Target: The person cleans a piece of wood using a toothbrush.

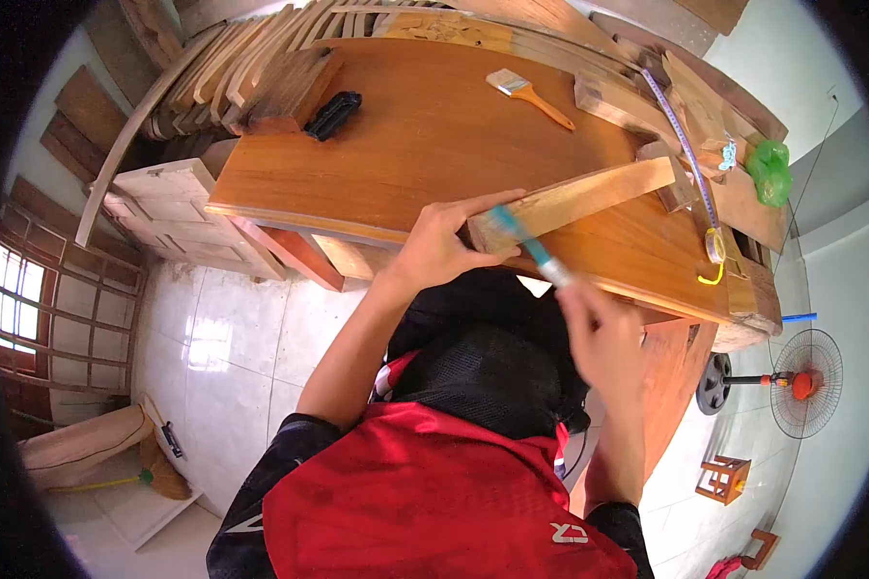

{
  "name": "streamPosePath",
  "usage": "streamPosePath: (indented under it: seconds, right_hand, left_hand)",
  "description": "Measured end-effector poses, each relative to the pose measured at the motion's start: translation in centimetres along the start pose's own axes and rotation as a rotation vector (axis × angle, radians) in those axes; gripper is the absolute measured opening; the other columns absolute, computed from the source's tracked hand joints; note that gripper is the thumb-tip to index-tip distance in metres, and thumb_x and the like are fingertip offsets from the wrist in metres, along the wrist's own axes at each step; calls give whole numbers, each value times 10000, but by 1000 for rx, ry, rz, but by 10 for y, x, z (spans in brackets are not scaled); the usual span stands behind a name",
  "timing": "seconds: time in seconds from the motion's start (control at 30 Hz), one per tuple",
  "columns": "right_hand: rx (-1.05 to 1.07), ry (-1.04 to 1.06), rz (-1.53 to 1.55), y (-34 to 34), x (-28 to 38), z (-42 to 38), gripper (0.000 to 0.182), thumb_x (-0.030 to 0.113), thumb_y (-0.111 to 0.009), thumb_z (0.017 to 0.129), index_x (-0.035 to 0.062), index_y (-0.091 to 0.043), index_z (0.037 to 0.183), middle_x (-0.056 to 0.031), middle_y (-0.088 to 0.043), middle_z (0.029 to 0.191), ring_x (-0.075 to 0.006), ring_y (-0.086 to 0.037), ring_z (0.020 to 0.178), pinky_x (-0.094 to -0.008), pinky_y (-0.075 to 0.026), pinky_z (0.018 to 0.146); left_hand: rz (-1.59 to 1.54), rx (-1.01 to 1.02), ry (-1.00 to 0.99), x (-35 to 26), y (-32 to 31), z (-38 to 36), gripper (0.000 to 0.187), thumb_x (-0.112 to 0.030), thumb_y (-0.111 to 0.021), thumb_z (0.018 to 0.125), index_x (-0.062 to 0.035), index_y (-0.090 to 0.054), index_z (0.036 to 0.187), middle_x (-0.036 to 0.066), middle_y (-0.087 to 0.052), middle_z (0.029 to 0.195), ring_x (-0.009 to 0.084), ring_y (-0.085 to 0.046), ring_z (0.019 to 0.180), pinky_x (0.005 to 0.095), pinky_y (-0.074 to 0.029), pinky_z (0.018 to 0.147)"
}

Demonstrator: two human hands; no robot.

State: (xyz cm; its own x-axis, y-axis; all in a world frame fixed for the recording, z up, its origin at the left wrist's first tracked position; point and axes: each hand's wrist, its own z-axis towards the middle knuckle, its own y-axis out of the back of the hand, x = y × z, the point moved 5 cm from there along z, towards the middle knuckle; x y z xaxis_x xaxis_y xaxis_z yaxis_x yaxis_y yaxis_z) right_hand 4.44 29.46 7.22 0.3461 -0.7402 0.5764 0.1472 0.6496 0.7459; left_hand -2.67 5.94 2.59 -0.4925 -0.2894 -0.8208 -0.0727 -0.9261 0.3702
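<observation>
Containers: one green plastic bag (770, 171) at the far right of your workbench (406, 145), bunched up, contents not visible.

Item in hand: wooden batten (574, 200), pale and unfinished, lying flat on the bench's near edge and running up and to the right. Its near end sits under your left hand (441, 246); its far end reaches toward the clutter of offcuts on the right.

Left hand: fingers curled over the batten's near end, thumb along its top edge, pressing it to the bench. Closed in a firm grip.

Right hand (601, 333): below and just right of the batten's near end, blurred. It is closed on a blue-handled brush (531, 246), whose tip lies across the batten just beside your left fingers.

Other items on the bench:
- second paintbrush (526, 92), orange handle, lying loose at the far middle, well apart from both hands.
- black object (333, 114) at the far left, beside a stack of wood; kind not clear.
- tape measure (714, 246), its tape (681, 135) drawn out across the right-hand offcuts.

Floor: standing fan (801, 381) at right, small wooden stool (724, 478) near it, panelled door (169, 207) lying left of the bench.
</observation>
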Motion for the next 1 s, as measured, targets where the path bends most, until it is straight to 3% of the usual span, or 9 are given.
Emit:
streamPosePath:
  seconds: [0.07,0.17,0.33,0.43,0.47,0.6,0.7,0.87,1.0]
  right_hand:
    - [-101,-209,-173,15,-18,14,231,262,-741,1037,67,-790,1149,-247,-678,740,-427,-708,647,-461,-527,577]
    - [-128,259,-57,1,2,0,254,291,-704,1067,61,-788,1134,-233,-650,685,-413,-666,572,-455,-487,522]
    - [-117,-216,-126,23,-25,17,245,277,-737,1042,65,-797,1148,-235,-644,693,-394,-699,597,-452,-507,556]
    - [-84,173,-34,4,-5,-3,285,307,-691,1079,49,-787,1151,-236,-631,677,-379,-669,549,-429,-467,499]
    - [54,113,60,-3,6,-9,283,301,-688,1080,45,-784,1150,-236,-648,690,-375,-680,565,-438,-474,506]
    - [-86,-242,-123,19,-32,13,237,276,-728,1049,77,-785,1163,-242,-666,721,-397,-719,648,-453,-511,560]
    - [-109,148,-3,1,-5,-7,284,320,-667,1093,64,-774,1156,-248,-617,684,-396,-625,554,-422,-459,510]
    - [-136,-239,-117,23,-41,19,233,272,-744,1038,83,-788,1167,-267,-670,758,-432,-721,686,-438,-524,559]
    - [-26,138,76,-7,-2,-9,257,285,-746,1034,73,-784,1175,-267,-673,750,-432,-722,680,-468,-531,565]
  left_hand:
    - [7,-18,-25,2,-1,0,715,-191,-916,811,-45,-663,1463,172,-788,1255,174,-748,1125,353,-559,1019]
    - [18,-3,4,-4,3,4,713,-185,-912,813,-46,-663,1466,167,-786,1266,170,-747,1132,352,-560,1019]
    - [-21,-3,-22,-1,-5,-3,714,-163,-902,818,-50,-656,1479,157,-765,1335,174,-736,1190,359,-555,1048]
    - [1,11,-1,-2,2,3,714,-160,-900,820,-52,-653,1481,151,-751,1374,188,-729,1223,363,-548,1069]
    - [18,13,-15,-2,2,1,713,-163,-900,821,-51,-653,1481,151,-749,1377,193,-730,1226,364,-546,1072]
    - [-10,3,-29,-1,-3,-2,720,-187,-900,818,-43,-651,1478,163,-754,1357,214,-735,1222,374,-547,1066]
    - [35,2,-26,-4,4,3,722,-191,-900,822,-41,-647,1482,160,-756,1354,200,-730,1220,370,-544,1068]
    - [-39,9,17,2,-5,-3,721,-188,-900,823,-48,-649,1484,154,-762,1339,162,-716,1214,365,-543,1069]
    - [-28,15,27,-3,0,0,712,-189,-901,824,-43,-656,1476,152,-765,1332,157,-715,1216,359,-542,1074]
